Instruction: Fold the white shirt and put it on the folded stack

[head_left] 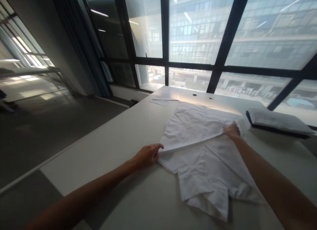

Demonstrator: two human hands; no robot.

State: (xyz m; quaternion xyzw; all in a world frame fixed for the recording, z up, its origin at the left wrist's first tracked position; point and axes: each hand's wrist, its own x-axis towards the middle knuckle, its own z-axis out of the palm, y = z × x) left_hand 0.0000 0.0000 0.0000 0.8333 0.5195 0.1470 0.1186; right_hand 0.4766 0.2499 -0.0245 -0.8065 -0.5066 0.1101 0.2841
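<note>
A white shirt [195,132] lies spread over the table, wrinkled, with one straight edge stretched between my two hands. At the left end of that edge, my left hand [148,154] pinches the cloth between thumb and fingers. My right hand [232,130] is closed on the other end, farther right and higher up. Below the stretched edge the lower part of the shirt fans toward me, and a short flap that looks like a sleeve points at the near side. What the right fingertips grip is partly hidden by the hand.
The white table [119,137] runs toward large windows. Folded white and dark cloth is stacked [277,122] at the right. Papers [164,100] lie near the far left edge. Two dark holes [194,95] show at the table's far end. A dark curtain [81,45] hangs at the left.
</note>
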